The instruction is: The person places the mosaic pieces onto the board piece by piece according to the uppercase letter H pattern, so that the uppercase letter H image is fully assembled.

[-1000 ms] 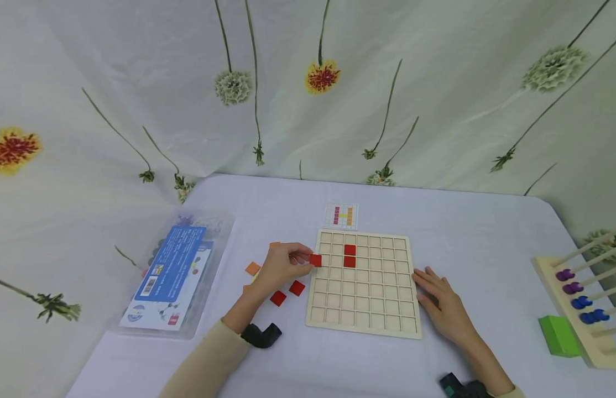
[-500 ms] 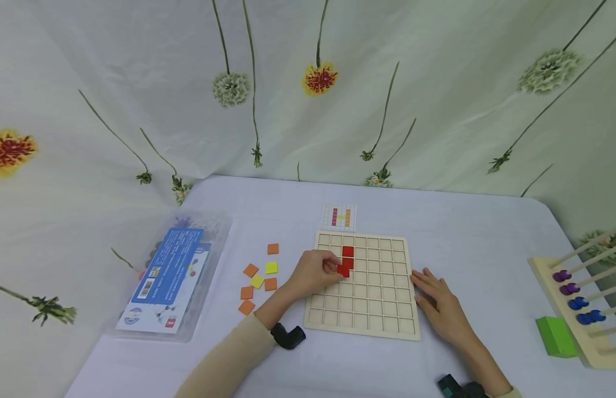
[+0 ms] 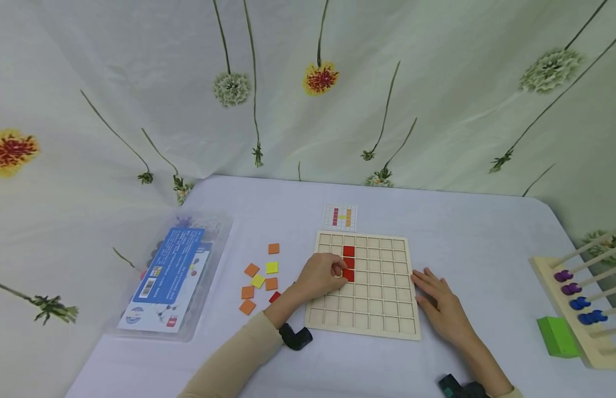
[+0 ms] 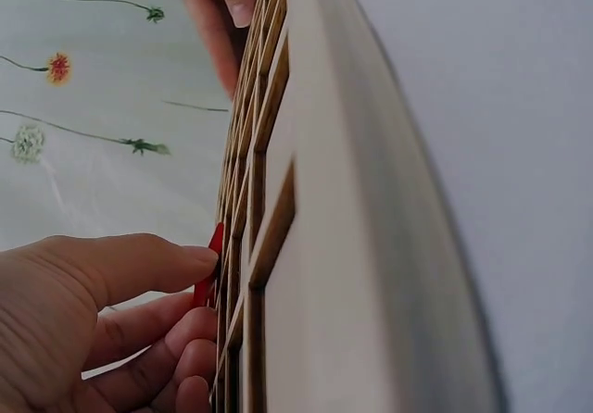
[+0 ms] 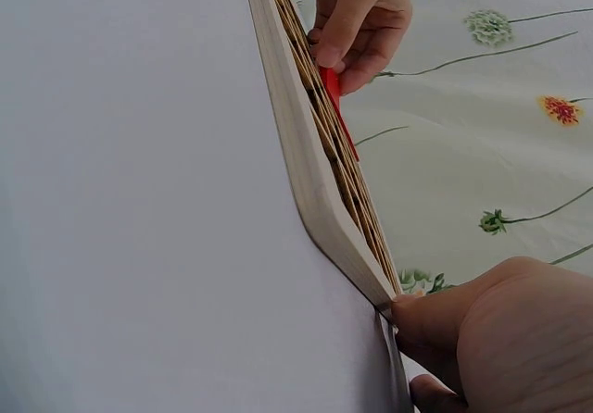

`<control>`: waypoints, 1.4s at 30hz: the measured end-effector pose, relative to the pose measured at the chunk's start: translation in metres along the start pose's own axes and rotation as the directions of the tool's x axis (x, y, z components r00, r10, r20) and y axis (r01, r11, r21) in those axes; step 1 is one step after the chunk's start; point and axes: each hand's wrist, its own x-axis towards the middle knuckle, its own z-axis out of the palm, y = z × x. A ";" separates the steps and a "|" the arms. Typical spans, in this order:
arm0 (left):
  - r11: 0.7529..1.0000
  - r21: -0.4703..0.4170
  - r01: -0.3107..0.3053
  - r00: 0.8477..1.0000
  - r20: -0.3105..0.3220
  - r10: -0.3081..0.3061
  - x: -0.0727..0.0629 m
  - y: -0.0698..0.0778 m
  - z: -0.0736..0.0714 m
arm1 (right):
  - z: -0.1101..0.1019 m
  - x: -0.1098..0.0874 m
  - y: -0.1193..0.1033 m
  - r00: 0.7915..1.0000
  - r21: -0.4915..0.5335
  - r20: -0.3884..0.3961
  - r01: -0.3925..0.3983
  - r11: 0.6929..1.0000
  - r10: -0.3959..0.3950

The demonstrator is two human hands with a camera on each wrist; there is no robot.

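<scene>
A pale wooden grid board (image 3: 382, 326) lies on the table, with red square tiles (image 3: 349, 251) in one column of its cells. My left hand (image 3: 322, 275) is over the board's left part; its thumb and fingers pinch the lowest red tile (image 3: 348, 275) at the column's lower end. Seen from the left wrist, that red tile (image 4: 215, 239) stands slightly tilted between thumb and fingertips against the grid. My right hand (image 3: 443, 304) rests at the board's right edge with fingers extended, and its thumb (image 5: 426, 313) touches the rim.
Loose orange tiles (image 3: 247, 307) and yellow tiles (image 3: 272, 267) lie left of the board, with a red tile (image 3: 275, 297) partly behind the left wrist. A pattern card (image 3: 340, 218) lies beyond the board. A plastic case (image 3: 188, 326) is at left; a bead frame (image 3: 562, 309) and green block (image 3: 558, 337) at right.
My left hand has carried a red tile rightward from the board's left edge to the cell below the other two red ones. The right hand stays at the board's edge.
</scene>
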 end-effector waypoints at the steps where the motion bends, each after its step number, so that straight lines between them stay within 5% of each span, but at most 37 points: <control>1: 1.000 0.003 0.001 1.000 -0.002 -0.001 0.000 0.001 0.000 | 0.000 0.000 0.000 1.000 0.001 0.000 0.000 1.000 0.000; 11: 0.999 0.046 -0.008 1.000 -0.016 0.008 -0.004 0.007 -0.008 | 0.000 0.000 -0.001 1.000 0.001 0.008 -0.011 1.000 0.011; 18: 1.000 0.012 -0.013 0.992 -0.126 0.015 -0.018 0.003 -0.037 | 0.000 0.001 -0.001 1.000 -0.004 0.002 -0.004 1.000 0.004; 27: 0.996 -0.092 -0.018 0.976 -0.220 -0.003 -0.052 -0.020 -0.077 | -0.002 0.000 -0.002 1.000 0.002 -0.001 0.002 1.000 -0.002; 34: 0.986 -0.159 0.047 0.982 -0.173 -0.075 -0.071 -0.042 -0.079 | -0.001 -0.001 -0.001 1.000 0.010 0.000 0.009 1.000 -0.009; 42: 0.981 -0.187 0.054 0.991 -0.109 -0.075 -0.082 -0.061 -0.070 | 0.000 0.000 0.000 1.000 0.013 0.000 0.004 1.000 -0.004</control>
